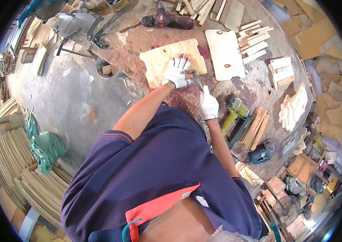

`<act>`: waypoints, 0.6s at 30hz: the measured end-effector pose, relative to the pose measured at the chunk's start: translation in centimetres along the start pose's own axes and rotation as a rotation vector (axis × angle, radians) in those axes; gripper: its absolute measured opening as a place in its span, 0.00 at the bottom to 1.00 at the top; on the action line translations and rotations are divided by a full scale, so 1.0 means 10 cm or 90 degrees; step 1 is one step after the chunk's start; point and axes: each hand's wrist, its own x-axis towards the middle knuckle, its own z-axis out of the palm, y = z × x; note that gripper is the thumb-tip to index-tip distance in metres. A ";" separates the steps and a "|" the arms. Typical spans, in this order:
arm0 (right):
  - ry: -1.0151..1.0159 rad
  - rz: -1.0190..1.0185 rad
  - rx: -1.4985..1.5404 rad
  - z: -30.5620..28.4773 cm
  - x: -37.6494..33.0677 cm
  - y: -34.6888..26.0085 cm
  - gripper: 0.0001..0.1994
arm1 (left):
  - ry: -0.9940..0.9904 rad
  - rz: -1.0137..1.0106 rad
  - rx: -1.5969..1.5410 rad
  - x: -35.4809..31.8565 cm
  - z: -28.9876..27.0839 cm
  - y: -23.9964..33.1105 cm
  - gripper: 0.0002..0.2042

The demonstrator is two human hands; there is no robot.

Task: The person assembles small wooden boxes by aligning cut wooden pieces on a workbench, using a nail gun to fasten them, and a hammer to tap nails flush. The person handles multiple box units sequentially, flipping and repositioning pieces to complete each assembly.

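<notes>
A pale wooden panel (pixel 153 61) with notched edges and a dark knot lies on the worn tabletop ahead of me. Flat across its right part rests my left hand (pixel 177 73), in a white glove with bare fingertips, fingers stretched out. My right hand (pixel 209 106), gloved too, is closed around the handle of a hammer (pixel 198 82). The hammer's head is at the panel's lower right edge, close beside my left thumb. Whether the head touches the wood I cannot tell.
Right of the panel lies a second notched panel (pixel 222 52), with wood strips (pixel 255 48) beside it. A green nail gun (pixel 234 113) and a jigsaw (pixel 261 153) are near my right arm. Beyond the panel lies a red-black drill (pixel 167 20); a saw (pixel 46 9) stands far left.
</notes>
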 end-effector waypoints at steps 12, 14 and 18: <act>0.155 0.095 0.128 0.35 0.00 0.18 0.11 | 0.007 0.015 0.007 0.00 -0.05 0.00 0.56; 0.114 0.150 0.113 0.44 -0.07 0.19 0.12 | 0.003 0.019 -0.009 -0.01 -0.06 0.00 0.55; 0.009 0.180 0.003 0.57 -0.11 0.31 0.14 | 0.020 0.036 -0.065 -0.02 -0.08 -0.06 0.50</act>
